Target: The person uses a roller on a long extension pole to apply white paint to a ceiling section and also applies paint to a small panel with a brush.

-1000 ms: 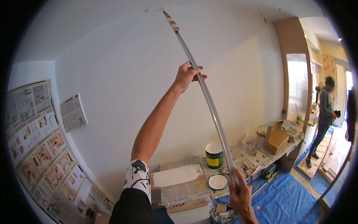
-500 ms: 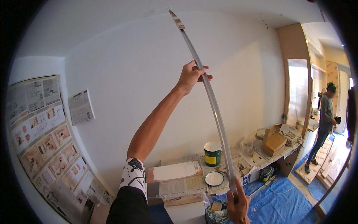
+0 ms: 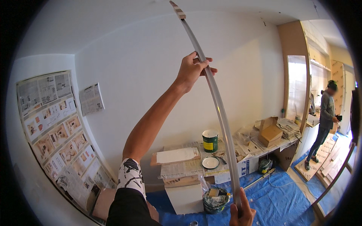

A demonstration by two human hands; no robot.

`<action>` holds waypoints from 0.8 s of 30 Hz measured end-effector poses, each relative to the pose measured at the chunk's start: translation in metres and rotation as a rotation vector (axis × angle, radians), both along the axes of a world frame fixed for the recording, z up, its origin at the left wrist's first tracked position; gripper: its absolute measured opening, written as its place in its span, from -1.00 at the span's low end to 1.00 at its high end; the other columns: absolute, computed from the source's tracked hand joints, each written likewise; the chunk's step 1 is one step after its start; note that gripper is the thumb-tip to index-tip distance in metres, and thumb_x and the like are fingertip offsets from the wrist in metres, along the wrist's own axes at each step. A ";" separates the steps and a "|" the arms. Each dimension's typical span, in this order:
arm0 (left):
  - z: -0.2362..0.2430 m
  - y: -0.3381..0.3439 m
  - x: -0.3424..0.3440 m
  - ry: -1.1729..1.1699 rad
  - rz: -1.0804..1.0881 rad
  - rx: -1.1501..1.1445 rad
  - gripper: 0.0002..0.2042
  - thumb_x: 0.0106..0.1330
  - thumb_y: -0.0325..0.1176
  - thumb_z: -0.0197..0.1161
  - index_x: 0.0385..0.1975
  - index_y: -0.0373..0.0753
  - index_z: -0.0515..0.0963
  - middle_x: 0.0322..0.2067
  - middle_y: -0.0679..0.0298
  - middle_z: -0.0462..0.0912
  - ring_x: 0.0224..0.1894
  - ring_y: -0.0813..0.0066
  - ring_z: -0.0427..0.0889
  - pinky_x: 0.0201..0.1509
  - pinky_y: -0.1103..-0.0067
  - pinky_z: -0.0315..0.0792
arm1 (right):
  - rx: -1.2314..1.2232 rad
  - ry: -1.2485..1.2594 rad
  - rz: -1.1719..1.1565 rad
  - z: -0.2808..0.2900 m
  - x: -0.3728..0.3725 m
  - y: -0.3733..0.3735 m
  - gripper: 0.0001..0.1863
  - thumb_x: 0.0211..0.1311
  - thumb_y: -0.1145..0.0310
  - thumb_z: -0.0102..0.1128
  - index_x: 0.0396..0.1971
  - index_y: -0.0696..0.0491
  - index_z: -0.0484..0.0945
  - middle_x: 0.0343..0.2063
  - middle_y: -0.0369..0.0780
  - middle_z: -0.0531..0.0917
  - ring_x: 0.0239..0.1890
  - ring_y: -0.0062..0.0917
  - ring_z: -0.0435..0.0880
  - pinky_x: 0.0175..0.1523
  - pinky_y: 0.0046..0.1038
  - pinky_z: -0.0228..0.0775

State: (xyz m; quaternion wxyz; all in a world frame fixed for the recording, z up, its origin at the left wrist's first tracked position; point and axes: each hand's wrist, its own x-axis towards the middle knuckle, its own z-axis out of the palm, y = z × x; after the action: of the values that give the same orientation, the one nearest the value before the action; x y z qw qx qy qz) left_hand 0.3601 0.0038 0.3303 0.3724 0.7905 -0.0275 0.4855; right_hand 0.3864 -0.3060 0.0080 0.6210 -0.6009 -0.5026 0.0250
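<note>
A long grey metal pole slants up across the view, bowed by the lens. At its top end sits a flat, pointed, brown-and-white piece, close to the ceiling; whether it touches is unclear. Higher up, my left hand is closed round the pole, thumb in front and fingertips showing on the far side. My right hand grips the lower end near the bottom edge, its lower part cut off. Behind the pole stands an open green paint can with a yellow label, beside a round lid.
Newspaper covers a low bench along the wall, with an open cardboard box. A paint bucket with a brush stands on a blue sheet. Another person stands at the far right. A papered door is at left.
The view has tilted down and left, so more of the blue sheet and the bucket show. Both hands keep their hold on the pole; its top end sits higher in the picture.
</note>
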 end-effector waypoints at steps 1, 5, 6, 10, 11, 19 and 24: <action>0.000 -0.009 0.000 -0.002 -0.005 0.003 -0.74 0.34 -0.49 0.02 -0.06 -0.54 0.35 -0.10 -0.01 0.53 -0.25 0.24 0.70 -0.10 0.45 0.65 | 0.038 0.012 0.017 0.001 -0.001 -0.009 -0.49 0.33 0.48 0.06 0.28 0.15 0.27 0.10 0.00 0.53 0.14 -0.40 0.54 0.03 -0.48 0.43; -0.002 -0.036 -0.003 -0.004 0.004 0.004 -0.74 0.34 -0.49 0.03 -0.07 -0.53 0.36 -0.10 0.00 0.53 -0.26 0.25 0.69 -0.12 0.46 0.64 | 0.013 0.032 0.020 0.001 -0.004 -0.037 -0.49 0.34 0.46 0.05 0.28 0.14 0.27 0.10 0.01 0.53 0.15 -0.41 0.54 0.06 -0.49 0.42; -0.003 -0.039 -0.003 0.000 0.008 -0.002 -0.74 0.34 -0.49 0.03 -0.07 -0.53 0.36 -0.10 0.00 0.53 -0.26 0.25 0.69 -0.12 0.46 0.63 | -0.013 0.043 0.020 0.002 -0.005 -0.043 -0.49 0.35 0.46 0.05 0.28 0.14 0.27 0.11 0.01 0.53 0.14 -0.41 0.54 0.06 -0.49 0.42; -0.001 -0.042 -0.006 0.000 0.018 -0.011 -0.75 0.33 -0.49 0.03 -0.07 -0.53 0.36 -0.10 0.00 0.54 -0.26 0.25 0.69 -0.12 0.46 0.63 | -0.007 0.077 0.064 0.009 -0.007 -0.051 -0.50 0.35 0.45 0.05 0.28 0.13 0.28 0.11 0.00 0.53 0.13 -0.43 0.55 0.04 -0.50 0.42; -0.001 -0.040 -0.006 -0.002 0.016 -0.014 -0.75 0.33 -0.49 0.03 -0.07 -0.52 0.37 -0.10 0.01 0.54 -0.26 0.25 0.69 -0.12 0.46 0.63 | -0.022 0.078 0.056 0.010 -0.007 -0.050 -0.50 0.36 0.44 0.04 0.28 0.12 0.28 0.10 -0.01 0.53 0.10 -0.45 0.58 0.00 -0.50 0.43; 0.007 0.013 0.012 0.009 -0.003 -0.032 -0.74 0.32 -0.50 0.05 -0.06 -0.52 0.36 -0.08 0.00 0.54 -0.25 0.24 0.69 -0.10 0.45 0.64 | 0.070 -0.066 -0.023 0.001 0.017 0.009 -0.51 0.36 0.40 0.06 0.28 0.07 0.31 -0.16 -0.01 0.67 -0.48 -0.66 0.56 -0.43 -0.55 0.36; 0.009 0.078 0.029 0.002 -0.017 -0.049 -0.72 0.32 -0.50 0.05 -0.03 -0.52 0.33 -0.07 0.00 0.53 -0.24 0.23 0.69 -0.09 0.44 0.64 | -0.020 0.008 0.025 0.016 0.035 0.061 -0.47 0.28 0.45 0.10 0.26 0.10 0.32 -0.60 -0.09 0.58 -0.65 -0.67 0.42 -0.54 -0.53 0.27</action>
State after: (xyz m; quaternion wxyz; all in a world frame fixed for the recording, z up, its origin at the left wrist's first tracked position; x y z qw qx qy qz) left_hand 0.3894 0.0817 0.3390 0.3958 0.7813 -0.0219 0.4820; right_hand 0.4215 -0.2453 0.0241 0.6165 -0.6007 -0.5075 0.0402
